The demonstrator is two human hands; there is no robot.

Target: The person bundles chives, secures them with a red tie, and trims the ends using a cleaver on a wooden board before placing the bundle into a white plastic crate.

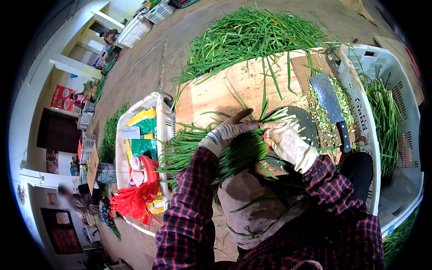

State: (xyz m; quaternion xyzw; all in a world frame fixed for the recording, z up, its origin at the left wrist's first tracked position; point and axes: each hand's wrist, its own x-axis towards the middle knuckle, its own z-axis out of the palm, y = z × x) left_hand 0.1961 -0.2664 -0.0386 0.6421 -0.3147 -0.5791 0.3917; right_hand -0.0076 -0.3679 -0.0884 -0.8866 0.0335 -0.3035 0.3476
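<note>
Both my hands, in pale work gloves, are on a bunch of garlic chives [240, 155] above the wooden board. My left hand [229, 131], with dark-stained fingertips, lies across the leaves, its thumb side against the bunch near the stems. My right hand [288, 143] is closed round the bunch by its white stem ends, which point right. A bit of red shows beneath the right fingers; I cannot tell its full shape. Under the stems sits a dark round pad [302, 128]. Right of it rests a cleaver [327, 96] with a black handle among chopped white stem ends [315, 105].
A big heap of loose chives [252, 36] lies beyond the wooden board [216, 99]. At left, a white crate [120, 148] holds red plastic ties [135, 200] and a yellow-handled blade [132, 132]. At right, a larger white crate [366, 130] contains chive bunches [382, 117].
</note>
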